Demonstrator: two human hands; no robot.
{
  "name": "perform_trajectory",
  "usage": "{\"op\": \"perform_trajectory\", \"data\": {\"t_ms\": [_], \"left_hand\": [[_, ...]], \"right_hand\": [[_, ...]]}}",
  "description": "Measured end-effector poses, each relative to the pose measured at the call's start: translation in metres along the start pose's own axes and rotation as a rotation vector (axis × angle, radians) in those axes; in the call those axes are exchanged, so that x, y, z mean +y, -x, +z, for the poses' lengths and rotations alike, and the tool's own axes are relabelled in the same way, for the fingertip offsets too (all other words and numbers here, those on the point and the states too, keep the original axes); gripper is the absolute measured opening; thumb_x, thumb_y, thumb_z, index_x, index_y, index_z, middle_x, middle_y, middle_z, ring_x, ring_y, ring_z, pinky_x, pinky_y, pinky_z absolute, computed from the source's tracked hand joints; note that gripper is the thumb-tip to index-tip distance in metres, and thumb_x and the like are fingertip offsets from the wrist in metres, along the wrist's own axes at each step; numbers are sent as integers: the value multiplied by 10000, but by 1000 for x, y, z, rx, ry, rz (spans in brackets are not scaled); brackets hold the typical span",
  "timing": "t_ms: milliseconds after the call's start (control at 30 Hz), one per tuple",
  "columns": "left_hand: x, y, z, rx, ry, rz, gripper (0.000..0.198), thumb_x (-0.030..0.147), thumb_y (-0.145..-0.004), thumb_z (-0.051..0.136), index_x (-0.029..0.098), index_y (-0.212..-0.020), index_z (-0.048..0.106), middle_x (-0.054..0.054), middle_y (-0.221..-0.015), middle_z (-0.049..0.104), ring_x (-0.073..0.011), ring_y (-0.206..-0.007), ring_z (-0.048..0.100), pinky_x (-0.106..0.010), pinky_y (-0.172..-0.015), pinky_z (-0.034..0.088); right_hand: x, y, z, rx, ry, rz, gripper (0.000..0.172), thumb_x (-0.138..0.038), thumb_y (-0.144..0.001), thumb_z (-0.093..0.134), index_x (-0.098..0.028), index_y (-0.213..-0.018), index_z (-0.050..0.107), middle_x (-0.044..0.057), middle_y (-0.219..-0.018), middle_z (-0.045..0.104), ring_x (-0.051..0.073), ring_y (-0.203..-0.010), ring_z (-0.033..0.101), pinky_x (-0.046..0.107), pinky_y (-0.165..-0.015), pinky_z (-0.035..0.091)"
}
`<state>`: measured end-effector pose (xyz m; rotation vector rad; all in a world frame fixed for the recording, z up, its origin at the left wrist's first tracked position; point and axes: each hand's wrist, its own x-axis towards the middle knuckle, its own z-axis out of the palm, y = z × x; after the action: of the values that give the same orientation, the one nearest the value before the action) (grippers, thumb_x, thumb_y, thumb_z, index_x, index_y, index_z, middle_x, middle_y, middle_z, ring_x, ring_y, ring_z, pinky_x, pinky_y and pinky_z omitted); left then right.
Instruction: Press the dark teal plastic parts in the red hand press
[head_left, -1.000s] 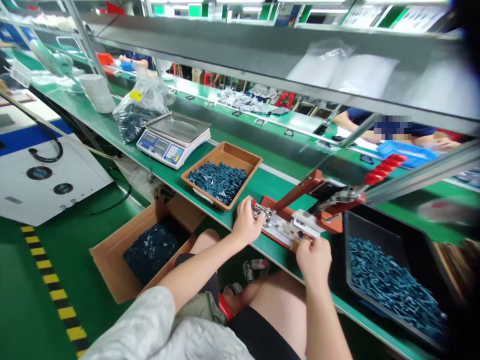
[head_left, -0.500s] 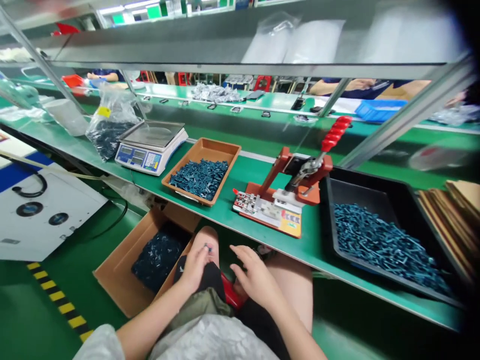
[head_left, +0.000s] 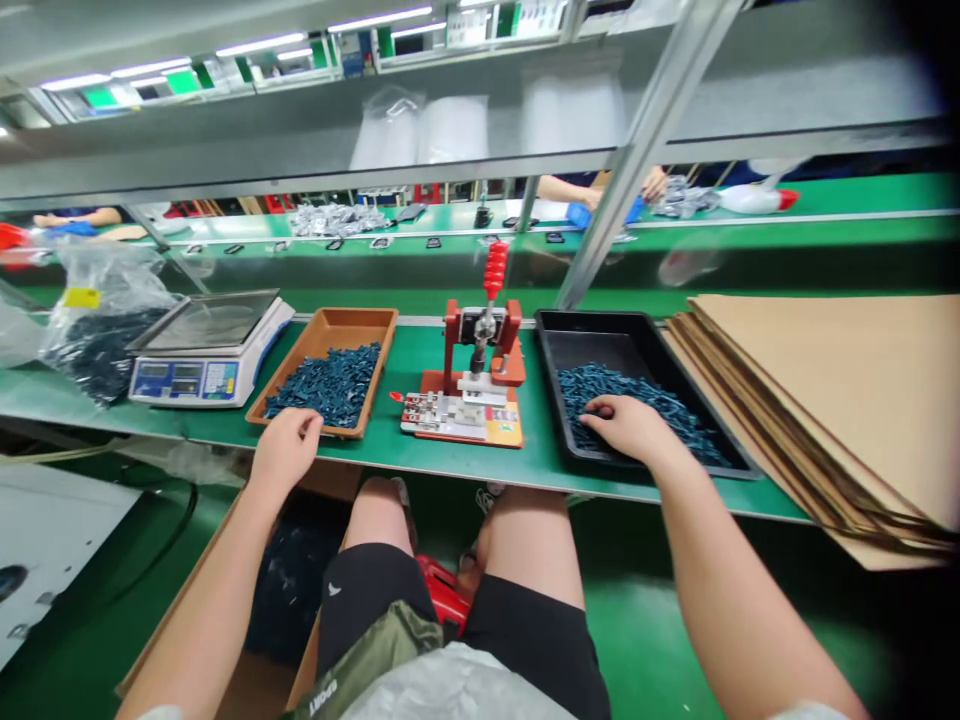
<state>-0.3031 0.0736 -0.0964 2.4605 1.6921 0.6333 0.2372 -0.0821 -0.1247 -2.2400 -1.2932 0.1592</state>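
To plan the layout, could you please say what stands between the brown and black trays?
In the head view, one red-handled press stands between them.

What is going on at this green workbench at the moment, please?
A seated person works bare-handed at a green workbench. The right-hand grip is at the small blue parts in the black rectangular plastic tray. The left-hand grip is at the near edge of the brown rectangular plastic tray of dark-blue pieces. I cannot tell whether either holds anything. Between the trays stands a red-and-silver metal press, its ribbed red handle upright and neither grip on it.
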Motion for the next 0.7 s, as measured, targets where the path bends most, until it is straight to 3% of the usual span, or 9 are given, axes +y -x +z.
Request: {"op": "perform_trajectory", "data": {"t_ms": [100,200,267,367,600,700], "left_hand": [[12,-67,3,-134,-187,-75,316,451,-840,589,172,-892,729,-171,-933,742,-338,-973,676,-425,-926,509],[5,-111,22,-310,-335,-141,221,380,-761,676,176,-843,705,-152,-908,733,-354,-944,685,-428,-861,520],[-1,-126,34,-349,-393,-182,147,339,-757,697,205,-818,696,-91,-868,714,-328,-925,679,-411,-850,521],[-4,-132,39,-321,-399,-193,101,324,-770,706,236,-734,674,-30,-777,657,-287,-889,650,-383,-851,517],[-8,-118,14,-110,-212,-217,96,345,-817,681,268,-789,631,25,-736,646,-263,-806,623,-392,-845,507],[-10,-114,9,32,-25,-267,127,334,-816,701,252,-790,608,44,-729,672,-228,-800,647,-393,-878,521]], "right_hand": [[-2,3,3,-132,7,-36,114,-283,-765,728,-205,-684,744,48,-697,745,192,-633,650,300,-613,442],[-4,10,-3,-36,-62,-37,139,-258,-829,662,-198,-749,759,52,-788,773,202,-741,685,299,-714,478],[-4,13,-7,54,-117,-8,138,-260,-846,655,-201,-790,766,59,-858,786,213,-814,698,313,-803,498],[-3,15,-8,141,-203,9,150,-285,-877,640,-208,-857,767,68,-931,790,228,-882,705,343,-880,510],[-17,29,-4,280,-460,-127,204,-380,-908,589,-214,-893,707,74,-909,757,234,-833,683,387,-850,549],[-35,42,-2,265,-631,-136,240,-442,-917,593,-223,-912,689,69,-915,746,229,-825,683,382,-820,565]]}}
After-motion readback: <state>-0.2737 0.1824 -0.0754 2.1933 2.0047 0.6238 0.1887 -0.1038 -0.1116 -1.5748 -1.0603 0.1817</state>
